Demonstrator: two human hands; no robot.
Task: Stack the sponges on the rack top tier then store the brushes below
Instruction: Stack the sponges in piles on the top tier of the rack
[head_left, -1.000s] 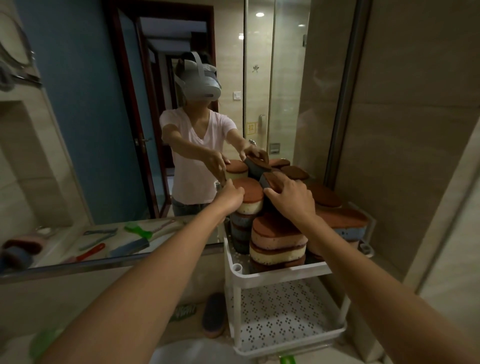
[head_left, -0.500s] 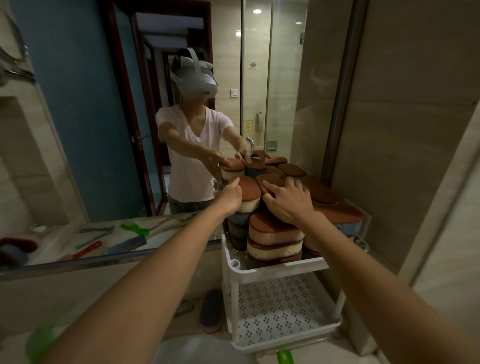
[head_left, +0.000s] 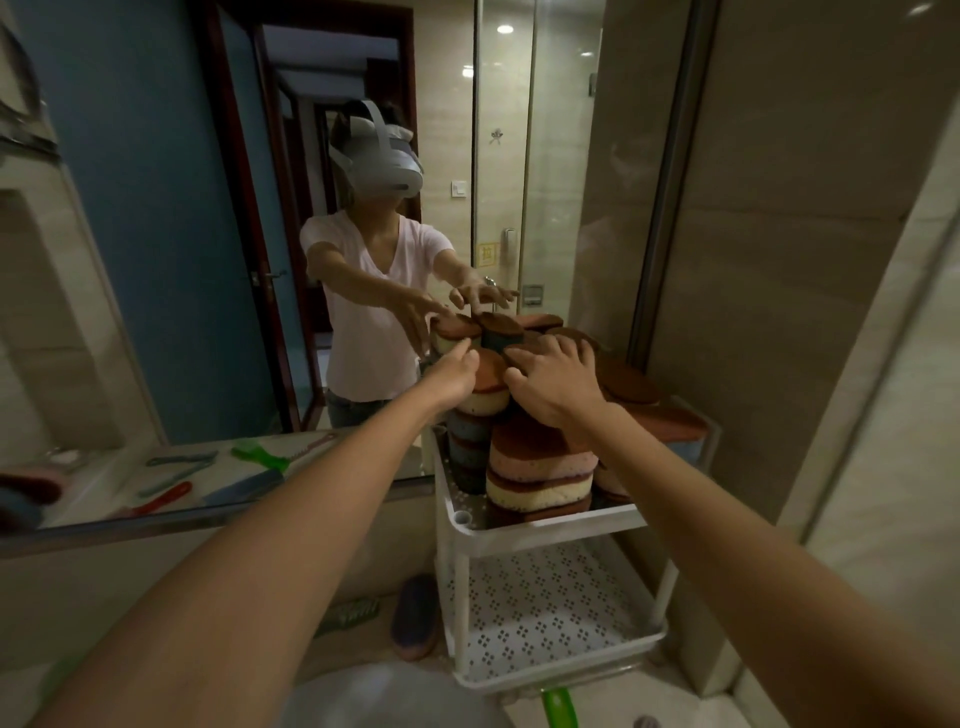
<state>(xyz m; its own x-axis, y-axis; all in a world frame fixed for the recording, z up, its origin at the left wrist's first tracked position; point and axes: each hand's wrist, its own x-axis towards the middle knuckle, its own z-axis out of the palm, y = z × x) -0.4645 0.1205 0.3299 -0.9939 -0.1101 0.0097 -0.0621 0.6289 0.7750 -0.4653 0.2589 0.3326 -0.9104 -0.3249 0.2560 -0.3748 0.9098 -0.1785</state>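
Note:
A white two-tier rack (head_left: 545, 524) stands against the mirror and wall. Its top tier holds several stacked sponges with brown scouring faces, among them a pink and cream pair (head_left: 540, 467) at the front and blue ones (head_left: 467, 441) behind. My right hand (head_left: 556, 387) rests with spread fingers on the top of the middle stack. My left hand (head_left: 456, 375) touches the side of a cream sponge (head_left: 485, 397) on the left stack. The perforated lower tier (head_left: 545, 613) holds nothing. Brushes lie on the counter: a dark one (head_left: 415, 616) and a green-bristled one (head_left: 349, 613).
A large mirror (head_left: 208, 260) behind the rack reflects me and several brushes on the counter. A green handle (head_left: 559, 707) pokes out below the rack's front. A round basin edge (head_left: 384, 696) sits at the bottom. Tiled wall (head_left: 779, 260) closes the right side.
My right hand let go of the brown-faced sponge it set on the stack and now lies flat over it with spread fingers. My left hand stays against the left stack.

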